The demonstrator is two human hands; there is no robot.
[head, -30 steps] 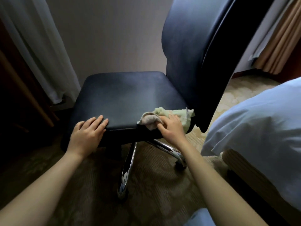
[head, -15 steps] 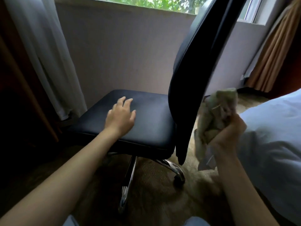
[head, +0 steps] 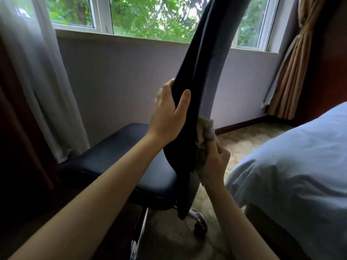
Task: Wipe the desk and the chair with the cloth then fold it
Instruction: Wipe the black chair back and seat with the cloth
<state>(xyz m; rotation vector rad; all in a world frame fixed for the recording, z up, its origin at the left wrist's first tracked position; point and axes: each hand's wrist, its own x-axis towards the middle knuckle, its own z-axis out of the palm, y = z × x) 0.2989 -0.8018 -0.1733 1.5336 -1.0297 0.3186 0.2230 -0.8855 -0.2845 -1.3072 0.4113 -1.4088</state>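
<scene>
The backrest (head: 204, 68) of the chair is gripped at its edge by the L hand (head: 169, 117), with the thumb on the near side and the fingers curled round the other. The cloth (head: 206, 129) is held bunched in the R hand (head: 216, 162) and pressed against the rear side of the backrest, lower part, behind the seat (head: 120, 158). A bed (head: 291, 166) is seen close on the right.
</scene>
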